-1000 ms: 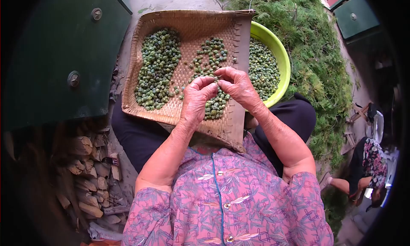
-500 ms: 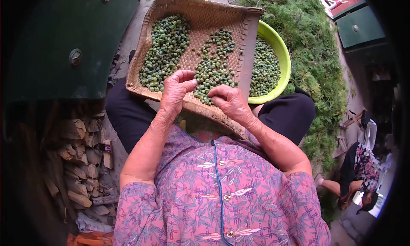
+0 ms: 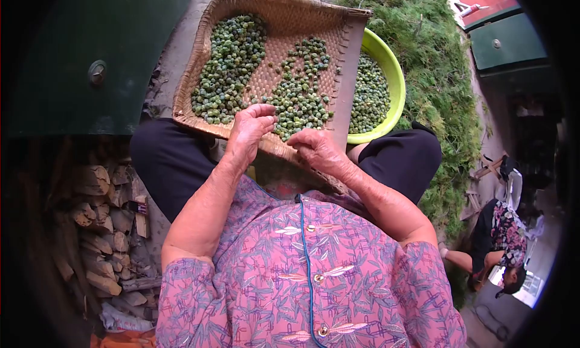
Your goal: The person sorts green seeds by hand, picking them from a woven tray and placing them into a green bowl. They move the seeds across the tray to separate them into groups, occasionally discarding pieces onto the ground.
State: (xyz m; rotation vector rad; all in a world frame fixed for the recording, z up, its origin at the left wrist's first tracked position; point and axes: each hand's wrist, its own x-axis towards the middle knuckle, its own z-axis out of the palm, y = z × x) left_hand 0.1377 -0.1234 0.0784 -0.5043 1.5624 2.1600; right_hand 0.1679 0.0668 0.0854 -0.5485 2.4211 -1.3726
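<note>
A woven basket tray (image 3: 284, 9) lies across my lap, holding small green fruits in a long pile (image 3: 228, 67) on its left and a looser pile (image 3: 297, 106) near its middle. My left hand (image 3: 249, 125) is over the tray's near edge, fingers bent and closed beside the middle pile; what they hold, if anything, is too small to name. My right hand (image 3: 320, 147) is at the near end of that pile, fingers curled together, with their tips partly hidden. Under the tray's right side stands a yellow-green basin (image 3: 396, 82) of similar fruits.
Cut green branches (image 3: 435, 70) cover the ground on the right. Stacked firewood (image 3: 103, 227) is at the left, below a dark green cabinet (image 3: 66, 64). Another person (image 3: 507, 230) sits at the far right.
My left hand's fingers have drawn closer together. The right hand has shifted slightly left and its fingers are more curled. The whole view has shifted slightly.
</note>
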